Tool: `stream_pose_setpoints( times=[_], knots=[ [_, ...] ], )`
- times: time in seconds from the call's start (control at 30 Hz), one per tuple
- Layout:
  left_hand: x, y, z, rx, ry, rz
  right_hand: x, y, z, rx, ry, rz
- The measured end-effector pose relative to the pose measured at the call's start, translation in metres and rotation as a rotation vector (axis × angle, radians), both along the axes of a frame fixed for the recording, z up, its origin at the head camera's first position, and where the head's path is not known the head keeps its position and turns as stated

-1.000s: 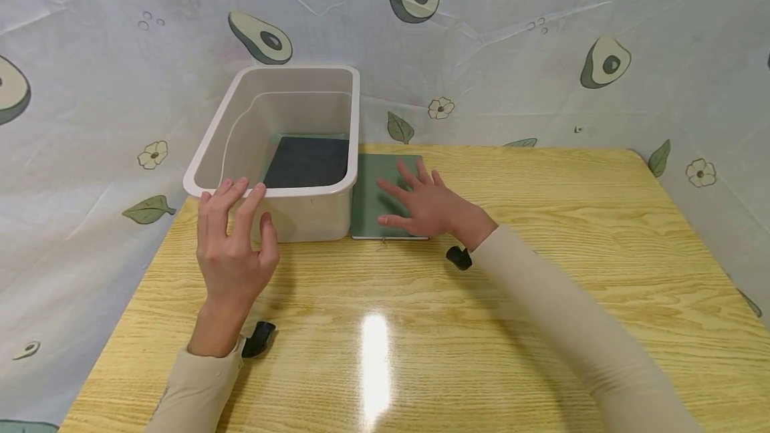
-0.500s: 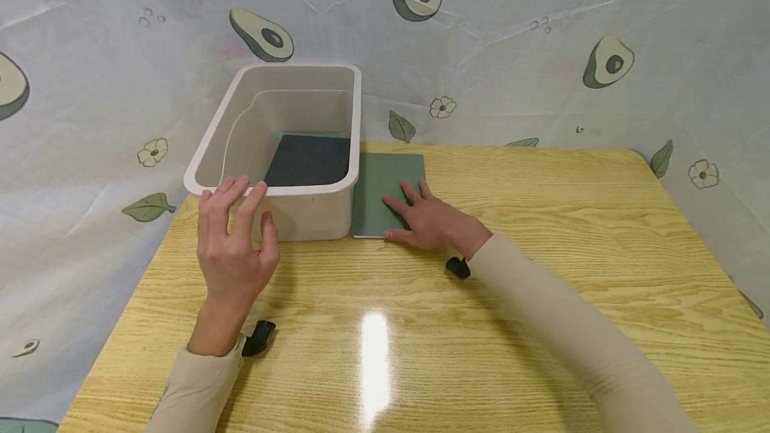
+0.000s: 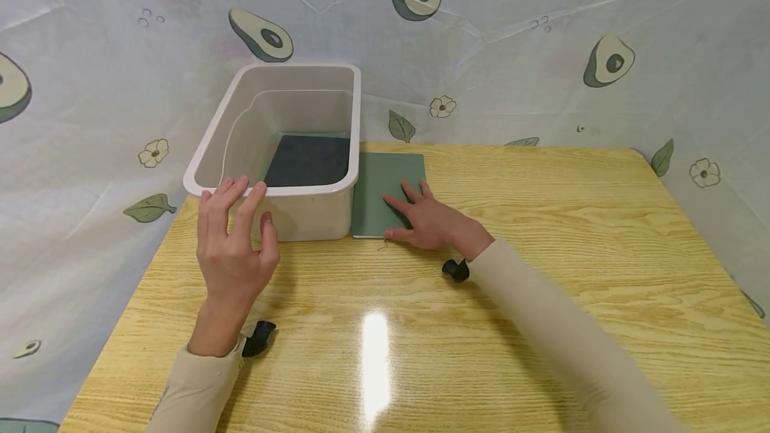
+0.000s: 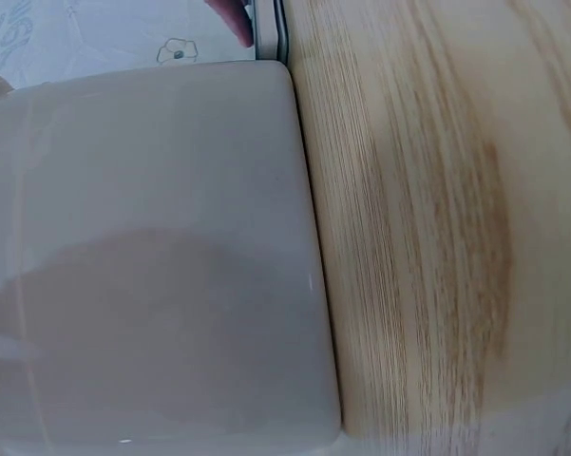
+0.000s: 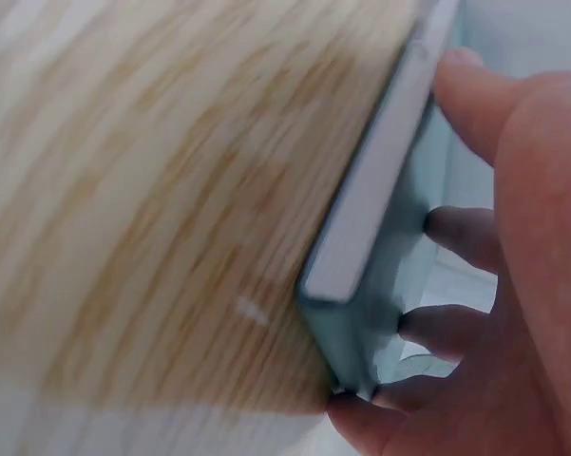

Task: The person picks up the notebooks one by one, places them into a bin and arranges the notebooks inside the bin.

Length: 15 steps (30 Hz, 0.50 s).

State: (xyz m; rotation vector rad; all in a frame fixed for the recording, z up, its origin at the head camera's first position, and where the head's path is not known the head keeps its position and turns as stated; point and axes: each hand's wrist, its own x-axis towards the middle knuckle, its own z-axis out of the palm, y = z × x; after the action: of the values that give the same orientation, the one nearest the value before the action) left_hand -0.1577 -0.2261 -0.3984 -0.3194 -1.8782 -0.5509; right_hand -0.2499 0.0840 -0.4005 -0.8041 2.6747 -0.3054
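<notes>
A green hardcover book point(image 3: 379, 179) lies flat on the table against the bin's right side. My right hand point(image 3: 430, 222) spreads over its near right corner; fingertips touch the cover. In the right wrist view, the thumb meets the book point(image 5: 404, 237) along its white page edge, and the lowest finger is at the spine corner. My left hand point(image 3: 234, 252) is at the near rim of the beige plastic bin point(image 3: 307, 190), fingertips on the rim and thumb apart. Inside the bin, a dark, flat, book-like thing point(image 3: 309, 160) lies over a green one, which shows only along its edges.
The wooden table point(image 3: 541, 286) extends right and toward me. A white avocado-print cloth point(image 3: 499, 52) hangs behind and at both sides. Black wrist cameras point(image 3: 259, 339) sit beneath both sleeves. A small thin squiggle point(image 3: 382, 246) lies near the book's front edge.
My right hand has come down from above the green book onto its near right corner, shifting slightly toward me. My left hand, the bin and the book have stayed put.
</notes>
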Motion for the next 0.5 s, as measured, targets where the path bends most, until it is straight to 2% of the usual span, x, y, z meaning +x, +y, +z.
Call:
stream_pose_setpoints(
  times=[0.13,0.3,0.4,0.5],
  knots=[
    [0.000,0.001,0.000,-0.004,-0.005,0.004,-0.002,0.003,0.000,-0.128,-0.045,-0.050],
    [-0.001,0.001,0.001,-0.004,-0.005,0.007,-0.004,0.014,0.001,-0.338,-0.125,-0.130],
    [-0.001,0.001,0.000,0.000,0.000,0.006,-0.005,0.022,0.001,-0.522,-0.213,-0.187],
    [-0.001,0.001,0.000,0.002,0.004,0.006,-0.004,0.030,0.003,-0.740,-0.338,-0.260]
  ],
)
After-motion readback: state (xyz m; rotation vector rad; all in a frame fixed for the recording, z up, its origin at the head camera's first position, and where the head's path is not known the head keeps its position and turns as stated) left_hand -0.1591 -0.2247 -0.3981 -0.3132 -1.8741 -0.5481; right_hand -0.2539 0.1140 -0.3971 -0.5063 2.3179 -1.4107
